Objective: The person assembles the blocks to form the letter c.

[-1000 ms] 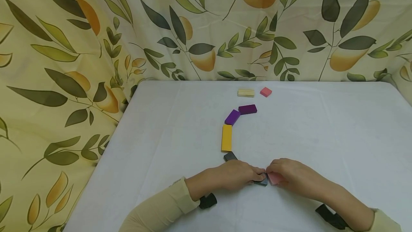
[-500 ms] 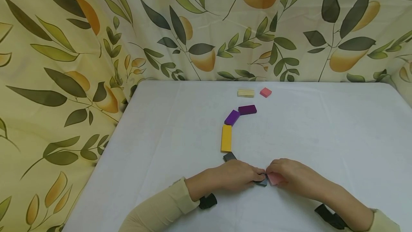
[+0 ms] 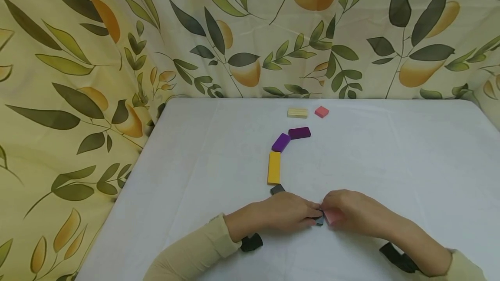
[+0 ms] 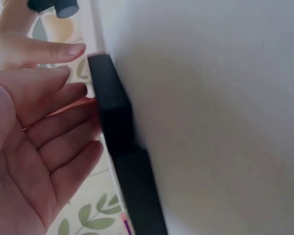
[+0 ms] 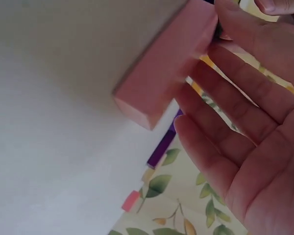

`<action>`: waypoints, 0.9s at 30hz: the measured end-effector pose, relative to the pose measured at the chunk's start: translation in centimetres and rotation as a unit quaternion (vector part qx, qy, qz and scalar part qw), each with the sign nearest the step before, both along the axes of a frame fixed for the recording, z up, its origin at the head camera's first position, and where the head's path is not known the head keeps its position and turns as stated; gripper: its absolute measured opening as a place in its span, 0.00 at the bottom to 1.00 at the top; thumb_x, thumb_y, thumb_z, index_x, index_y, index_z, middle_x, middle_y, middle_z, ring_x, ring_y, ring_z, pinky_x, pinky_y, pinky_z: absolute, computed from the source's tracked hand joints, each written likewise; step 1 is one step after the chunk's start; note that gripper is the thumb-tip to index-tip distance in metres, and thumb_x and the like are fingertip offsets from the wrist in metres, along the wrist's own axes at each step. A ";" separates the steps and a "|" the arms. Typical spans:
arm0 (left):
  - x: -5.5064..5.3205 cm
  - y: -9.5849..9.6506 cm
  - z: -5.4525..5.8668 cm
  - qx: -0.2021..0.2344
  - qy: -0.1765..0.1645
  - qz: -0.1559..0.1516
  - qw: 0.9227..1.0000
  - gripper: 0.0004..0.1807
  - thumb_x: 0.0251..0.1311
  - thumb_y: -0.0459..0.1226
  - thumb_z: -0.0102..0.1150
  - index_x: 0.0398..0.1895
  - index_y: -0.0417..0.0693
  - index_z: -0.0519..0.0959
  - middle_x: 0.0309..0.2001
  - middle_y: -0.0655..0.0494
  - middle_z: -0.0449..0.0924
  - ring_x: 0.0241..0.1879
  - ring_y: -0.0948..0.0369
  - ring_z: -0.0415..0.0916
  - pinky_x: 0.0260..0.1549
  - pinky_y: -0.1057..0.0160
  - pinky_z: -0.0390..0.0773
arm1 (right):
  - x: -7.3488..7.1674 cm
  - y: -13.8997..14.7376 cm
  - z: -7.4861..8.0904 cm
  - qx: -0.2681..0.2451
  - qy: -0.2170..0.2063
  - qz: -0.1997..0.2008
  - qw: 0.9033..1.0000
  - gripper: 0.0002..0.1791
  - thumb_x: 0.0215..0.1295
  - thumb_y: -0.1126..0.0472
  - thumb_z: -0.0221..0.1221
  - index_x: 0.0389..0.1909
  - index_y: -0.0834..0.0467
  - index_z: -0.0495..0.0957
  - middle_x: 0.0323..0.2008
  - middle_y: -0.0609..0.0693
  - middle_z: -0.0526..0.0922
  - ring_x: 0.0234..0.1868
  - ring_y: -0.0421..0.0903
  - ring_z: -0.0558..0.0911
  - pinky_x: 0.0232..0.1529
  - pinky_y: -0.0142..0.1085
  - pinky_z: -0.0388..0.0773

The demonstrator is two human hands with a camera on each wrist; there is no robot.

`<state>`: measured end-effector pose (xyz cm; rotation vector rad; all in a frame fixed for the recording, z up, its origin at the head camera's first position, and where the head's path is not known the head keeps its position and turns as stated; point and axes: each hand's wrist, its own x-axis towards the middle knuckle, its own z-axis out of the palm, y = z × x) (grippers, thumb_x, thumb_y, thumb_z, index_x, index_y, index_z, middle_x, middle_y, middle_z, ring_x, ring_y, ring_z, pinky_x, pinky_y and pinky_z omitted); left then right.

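Observation:
In the head view, my left hand [image 3: 275,214] lies over a blue-grey block [image 3: 320,221], its fingertips at the block's right end. In the left wrist view, the fingers look fairly straight and touch the upper edge of a dark block [image 4: 110,103]. My right hand [image 3: 353,211] grips a pink block [image 5: 161,68] by thumb and fingers, its end close against the blue-grey one. Beyond my left hand, part of a dark grey block [image 3: 277,189] shows, then a yellow block [image 3: 274,167], a violet block [image 3: 281,142] and a dark purple block [image 3: 299,133] in a curve.
Near the far edge of the white-covered table [image 3: 390,151] lie a pale cream block [image 3: 297,112] and a coral block [image 3: 322,112]. A leaf-patterned cloth [image 3: 250,34] hangs behind and at the left.
My right hand has shifted slightly left and up with the pink block. My left fingers have slid a little rightward over the blue-grey block. The other blocks stay put.

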<state>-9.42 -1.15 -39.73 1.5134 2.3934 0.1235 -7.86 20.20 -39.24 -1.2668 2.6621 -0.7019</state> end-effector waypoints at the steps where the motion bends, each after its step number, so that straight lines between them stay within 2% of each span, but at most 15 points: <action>1: -0.2 -0.1 0.1 0.004 -0.003 0.005 1.000 0.21 0.69 0.47 0.43 0.63 0.59 0.69 0.61 0.70 0.65 0.58 0.76 0.61 0.48 0.78 0.65 | -0.2 -0.1 0.2 -0.002 -0.004 0.002 1.000 0.15 0.44 0.68 0.68 0.34 0.51 0.80 0.33 0.34 0.76 0.34 0.34 0.75 0.36 0.33 0.76; 5: -1.1 -0.3 0.7 0.024 -0.025 0.024 0.999 0.21 0.68 0.46 0.43 0.64 0.60 0.67 0.61 0.71 0.65 0.58 0.76 0.62 0.49 0.77 0.65 | -1.0 -0.5 1.3 0.014 -0.046 -0.020 0.999 0.15 0.46 0.64 0.69 0.37 0.52 0.80 0.35 0.35 0.77 0.36 0.37 0.77 0.38 0.36 0.77; 7: -1.8 -0.3 1.0 0.030 -0.023 0.025 0.999 0.21 0.68 0.46 0.44 0.63 0.59 0.68 0.61 0.70 0.66 0.57 0.74 0.63 0.49 0.77 0.65 | -1.5 -0.6 1.9 0.032 -0.069 -0.044 0.996 0.17 0.46 0.62 0.69 0.40 0.53 0.80 0.37 0.37 0.78 0.40 0.41 0.78 0.41 0.39 0.77; 11: -3.2 -0.4 1.4 0.031 -0.011 0.030 0.999 0.21 0.68 0.44 0.44 0.62 0.52 0.69 0.60 0.64 0.68 0.58 0.71 0.64 0.52 0.76 0.63 | -2.7 -0.7 2.6 0.046 -0.082 -0.074 0.993 0.19 0.46 0.64 0.69 0.42 0.56 0.80 0.40 0.43 0.80 0.45 0.48 0.79 0.45 0.45 0.75; 15: -4.8 -0.4 1.6 0.025 -0.012 0.055 0.998 0.22 0.68 0.44 0.45 0.63 0.50 0.68 0.61 0.62 0.67 0.59 0.69 0.64 0.53 0.74 0.63 | -3.9 -0.6 2.7 0.041 -0.058 -0.087 0.994 0.19 0.47 0.65 0.69 0.43 0.60 0.80 0.41 0.49 0.81 0.45 0.51 0.79 0.45 0.47 0.75; 19: -6.6 -0.4 1.6 0.021 -0.002 0.091 0.996 0.22 0.68 0.44 0.45 0.64 0.50 0.67 0.62 0.61 0.66 0.60 0.67 0.63 0.56 0.71 0.62 | -5.4 -0.5 2.7 0.019 -0.017 -0.097 0.995 0.19 0.47 0.67 0.69 0.44 0.64 0.79 0.41 0.53 0.82 0.46 0.53 0.78 0.46 0.48 0.74; 23: -8.2 -0.4 1.8 0.008 0.003 0.127 0.992 0.23 0.69 0.44 0.44 0.65 0.50 0.66 0.64 0.60 0.63 0.63 0.66 0.59 0.58 0.69 0.59 | -7.1 -0.4 2.5 -0.008 0.013 -0.103 0.995 0.19 0.48 0.69 0.68 0.44 0.66 0.79 0.42 0.55 0.82 0.46 0.54 0.78 0.47 0.50 0.73; 27: -9.4 -0.5 1.9 -0.006 0.005 0.146 0.989 0.24 0.68 0.45 0.44 0.66 0.50 0.64 0.65 0.59 0.61 0.64 0.66 0.57 0.59 0.67 0.58 | -8.5 -0.4 1.9 -0.026 0.041 -0.104 0.993 0.20 0.47 0.70 0.68 0.44 0.66 0.79 0.42 0.56 0.82 0.46 0.54 0.79 0.47 0.49 0.73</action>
